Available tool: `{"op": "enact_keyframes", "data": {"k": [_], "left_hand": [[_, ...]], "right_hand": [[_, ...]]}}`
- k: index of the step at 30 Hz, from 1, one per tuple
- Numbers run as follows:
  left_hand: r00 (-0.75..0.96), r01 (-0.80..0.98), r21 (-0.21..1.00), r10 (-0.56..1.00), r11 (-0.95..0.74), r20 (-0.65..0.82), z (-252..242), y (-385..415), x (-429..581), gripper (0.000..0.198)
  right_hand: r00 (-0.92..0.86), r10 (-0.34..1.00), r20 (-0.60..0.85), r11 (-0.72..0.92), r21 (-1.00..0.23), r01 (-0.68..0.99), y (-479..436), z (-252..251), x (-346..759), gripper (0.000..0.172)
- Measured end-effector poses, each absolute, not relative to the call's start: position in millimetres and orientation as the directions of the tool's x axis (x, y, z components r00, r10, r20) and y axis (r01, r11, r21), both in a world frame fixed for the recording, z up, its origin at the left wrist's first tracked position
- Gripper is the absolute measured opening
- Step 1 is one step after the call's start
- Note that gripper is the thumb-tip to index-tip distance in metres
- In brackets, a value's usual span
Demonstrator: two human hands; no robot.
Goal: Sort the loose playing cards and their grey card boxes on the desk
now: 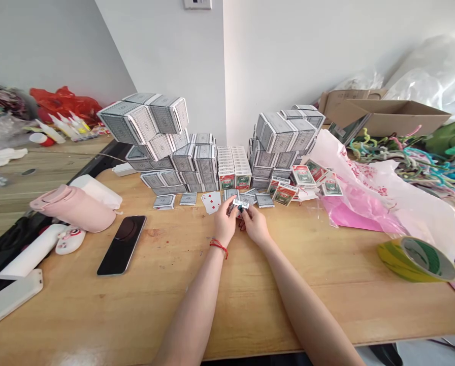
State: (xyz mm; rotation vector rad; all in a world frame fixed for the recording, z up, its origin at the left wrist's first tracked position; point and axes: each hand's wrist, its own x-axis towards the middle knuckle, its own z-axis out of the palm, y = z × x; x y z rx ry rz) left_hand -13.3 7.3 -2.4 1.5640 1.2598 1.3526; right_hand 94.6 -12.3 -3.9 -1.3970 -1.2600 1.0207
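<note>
My left hand (pixel 225 219) and my right hand (pixel 255 223) meet at the middle of the table, fingers closed around a small playing-card box (pixel 241 203). Its white printed end faces up; my fingers cover much of the rest. Just beyond lie small packs of grey-backed cards (pixel 264 200) and face-up red diamond cards (pixel 211 202). Behind them, boxed decks (pixel 234 161) stand stacked in two columns. Loose card stacks rise in a left pile (pixel 143 124) and a right pile (pixel 284 134). Several red-and-green card boxes (pixel 286 193) lie by the right pile.
On the left are a black phone (pixel 122 245), a pink tumbler (pixel 75 207) and a white mouse (pixel 70 240). At right sit a yellow tape roll (pixel 389 259), crumpled pink-and-white plastic (pixel 364 188), a cardboard box (pixel 398 118) and tangled colored cords (pixel 414 152). A wall stands behind.
</note>
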Motion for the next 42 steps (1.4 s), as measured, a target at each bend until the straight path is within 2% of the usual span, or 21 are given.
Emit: {"op": "enact_keyframes", "data": {"k": [6, 11, 18, 25, 29, 32, 37, 42], "left_hand": [[-0.005, 0.303, 0.890, 0.934, -0.340, 0.358, -2, 6, -14, 0.043], [0.059, 0.399, 0.819, 0.903, -0.411, 0.425, -1, 4, -14, 0.041], [0.026, 0.424, 0.837, 0.928, -0.346, 0.371, -2, 4, -14, 0.044], [0.007, 0.416, 0.843, 0.929, -0.340, 0.371, 2, 2, -15, 0.045], [0.011, 0.450, 0.842, 0.945, -0.296, 0.327, 1, 1, -15, 0.040], [0.013, 0.459, 0.841, 0.949, -0.287, 0.316, 0, 2, -14, 0.030], [0.011, 0.440, 0.825, 0.921, -0.354, 0.389, -1, 5, -14, 0.022], [0.031, 0.422, 0.804, 0.893, -0.419, 0.449, 1, 5, -13, 0.021]], "right_hand": [[0.091, 0.996, 0.014, 0.002, -0.991, 0.133, -11, -7, 96, 0.024], [0.083, 0.997, 0.000, -0.008, -0.996, 0.092, -9, -8, 97, 0.019], [0.064, 0.996, -0.058, -0.061, -0.997, 0.045, -9, -8, 99, 0.020], [0.069, 0.996, -0.060, -0.055, -0.996, -0.074, -10, 1, 99, 0.038], [0.074, 0.995, -0.072, -0.059, -0.985, -0.161, -11, 5, 101, 0.040], [0.045, 0.994, -0.100, -0.084, -0.959, -0.271, -10, 6, 104, 0.038], [-0.100, 0.989, -0.112, -0.148, -0.842, -0.519, -8, 8, 106, 0.033], [-0.215, 0.967, -0.135, -0.239, -0.769, -0.593, -10, 7, 105, 0.027]]}}
